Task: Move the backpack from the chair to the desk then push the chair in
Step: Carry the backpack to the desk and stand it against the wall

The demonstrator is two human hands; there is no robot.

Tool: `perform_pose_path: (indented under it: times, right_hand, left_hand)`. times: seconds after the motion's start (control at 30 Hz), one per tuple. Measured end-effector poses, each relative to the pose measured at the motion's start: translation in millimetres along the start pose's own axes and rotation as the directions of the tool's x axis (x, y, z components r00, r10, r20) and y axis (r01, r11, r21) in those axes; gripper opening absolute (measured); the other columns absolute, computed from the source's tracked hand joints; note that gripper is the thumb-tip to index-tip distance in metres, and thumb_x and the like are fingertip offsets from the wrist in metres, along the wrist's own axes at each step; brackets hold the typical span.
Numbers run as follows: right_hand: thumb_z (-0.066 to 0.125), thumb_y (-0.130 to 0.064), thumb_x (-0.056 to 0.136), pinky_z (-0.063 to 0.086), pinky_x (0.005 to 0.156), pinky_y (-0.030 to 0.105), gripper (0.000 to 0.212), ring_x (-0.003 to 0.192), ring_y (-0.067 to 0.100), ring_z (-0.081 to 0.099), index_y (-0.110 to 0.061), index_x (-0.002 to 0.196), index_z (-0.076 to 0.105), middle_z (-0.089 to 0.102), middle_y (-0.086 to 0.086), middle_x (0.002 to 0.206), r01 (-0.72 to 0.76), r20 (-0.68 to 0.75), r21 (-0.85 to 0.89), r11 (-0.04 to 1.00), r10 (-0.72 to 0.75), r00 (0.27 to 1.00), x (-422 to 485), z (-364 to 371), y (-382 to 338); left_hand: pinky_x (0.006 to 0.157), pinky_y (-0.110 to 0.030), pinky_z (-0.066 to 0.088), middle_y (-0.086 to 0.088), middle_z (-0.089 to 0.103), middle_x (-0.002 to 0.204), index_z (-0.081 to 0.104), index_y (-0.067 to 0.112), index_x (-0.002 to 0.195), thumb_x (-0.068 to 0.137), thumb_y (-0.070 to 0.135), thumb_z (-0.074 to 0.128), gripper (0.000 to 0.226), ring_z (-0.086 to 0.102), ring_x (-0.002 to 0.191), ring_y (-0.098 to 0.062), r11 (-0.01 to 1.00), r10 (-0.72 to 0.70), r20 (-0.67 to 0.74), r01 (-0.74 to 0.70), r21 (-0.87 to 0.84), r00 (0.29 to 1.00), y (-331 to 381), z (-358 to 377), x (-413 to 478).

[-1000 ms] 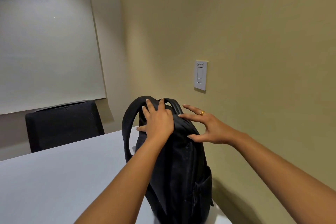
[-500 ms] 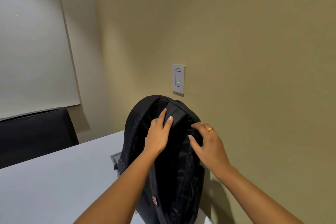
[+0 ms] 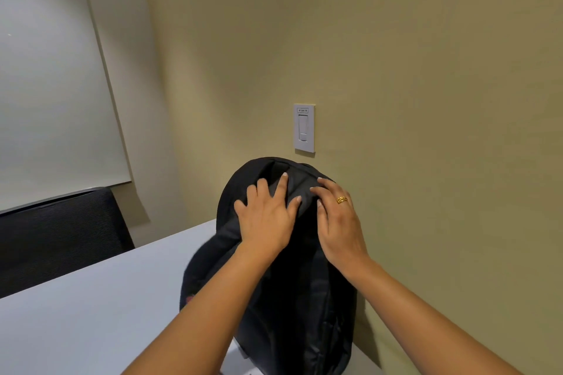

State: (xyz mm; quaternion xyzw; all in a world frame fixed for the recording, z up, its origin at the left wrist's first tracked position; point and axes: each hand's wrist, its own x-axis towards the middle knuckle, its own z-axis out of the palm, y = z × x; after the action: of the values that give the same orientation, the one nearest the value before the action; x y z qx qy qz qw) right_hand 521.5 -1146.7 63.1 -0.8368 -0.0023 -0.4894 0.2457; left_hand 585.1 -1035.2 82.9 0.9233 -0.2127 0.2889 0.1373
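A black backpack (image 3: 292,298) stands upright on the white desk (image 3: 91,307), close to the tan wall on the right. My left hand (image 3: 266,216) lies flat on the upper part of the backpack with its fingers spread. Beside it, my right hand (image 3: 338,222), with a gold ring, presses on the backpack's top right side, fingers curled onto the fabric. Both hands touch the backpack. A black chair (image 3: 58,237) stands at the far side of the desk on the left; no other chair is in view.
A whiteboard (image 3: 51,85) hangs on the back wall above the black chair. A white light switch (image 3: 304,128) sits on the tan wall just above the backpack. The desk's right edge runs close to that wall.
The backpack has turned and settled lower on the desk near the wall. My left hand left the top handle and now lies flat on it. My right hand moved onto its top.
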Motion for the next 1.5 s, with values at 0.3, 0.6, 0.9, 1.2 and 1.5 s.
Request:
perform_pose_path:
  times: [0.3, 0.6, 0.9, 1.2, 1.5]
  right_hand:
    - [0.027, -0.068, 0.084, -0.007, 0.111, 0.047, 0.075, 0.141, 0.022, -0.009, -0.026, 0.145, 0.013, 0.002, 0.006, 0.156, 0.115, 0.309, -0.579, 0.807, 0.087, 0.947, 17.4, 29.2, 37.4]
    - [0.037, -0.054, 0.091, -0.019, 0.105, 0.048, 0.078, 0.127, 0.027, -0.037, -0.019, 0.144, -0.009, -0.029, 0.007, 0.145, 0.198, 0.356, -0.746, 0.636, 0.13, 0.926, 16.7, 40.9, 71.1]
    - [0.038, -0.054, 0.091, -0.011, 0.108, 0.047, 0.077, 0.133, 0.028, -0.026, -0.018, 0.142, -0.007, -0.022, 0.009, 0.148, 0.217, 0.351, -0.772, 0.598, 0.116, 0.929, 14.0, 41.6, 75.7]
    - [0.052, -0.052, 0.085, 0.006, 0.111, 0.049, 0.074, 0.139, 0.03, -0.001, -0.016, 0.143, 0.021, 0.009, 0.011, 0.153, 0.189, 0.32, -0.734, 0.652, 0.086, 0.944, 9.1, 38.7, 71.7]
    - [0.032, -0.056, 0.091, -0.017, 0.109, 0.046, 0.075, 0.134, 0.026, -0.029, -0.02, 0.141, -0.012, -0.025, 0.007, 0.149, 0.205, 0.367, -0.731, 0.651, 0.121, 0.922, 10.0, 38.8, 79.1]
  left_hand:
    - [0.106, -0.065, 0.01, -0.008, -0.008, 0.156, -0.002, 0.033, 0.144, 0.091, 0.052, 0.036, 0.068, -0.006, 0.142, -0.027, 0.948, -0.11, 0.184, 0.159, -0.277, 0.977, -51.4, 50.3, 24.0]
    - [0.108, -0.058, 0.025, -0.018, 0.006, 0.153, -0.006, 0.03, 0.144, 0.084, 0.042, 0.057, 0.087, 0.016, 0.138, -0.037, 0.887, -0.103, 0.372, 0.255, -0.385, 0.922, -71.8, 84.3, 67.9]
    - [0.086, -0.049, 0.047, -0.012, 0.037, 0.11, 0.009, 0.045, 0.141, 0.074, 0.033, 0.065, 0.088, 0.048, 0.098, -0.031, 0.916, -0.128, 0.253, 0.212, -0.341, 0.959, -78.3, 90.5, 70.4]
    - [0.074, -0.037, 0.039, -0.012, 0.043, 0.1, 0.007, 0.031, 0.145, 0.078, 0.056, 0.044, 0.08, 0.046, 0.087, -0.027, 0.999, 0.031, 0.034, -0.029, -0.033, 0.999, -87.2, 90.9, 48.3]
    - [0.111, -0.054, 0.021, -0.012, -0.023, 0.152, -0.024, 0.029, 0.138, 0.086, 0.059, 0.04, 0.088, -0.003, 0.143, -0.029, 0.933, -0.013, 0.458, 0.176, -0.314, 0.889, -69.8, 132.6, 24.1]
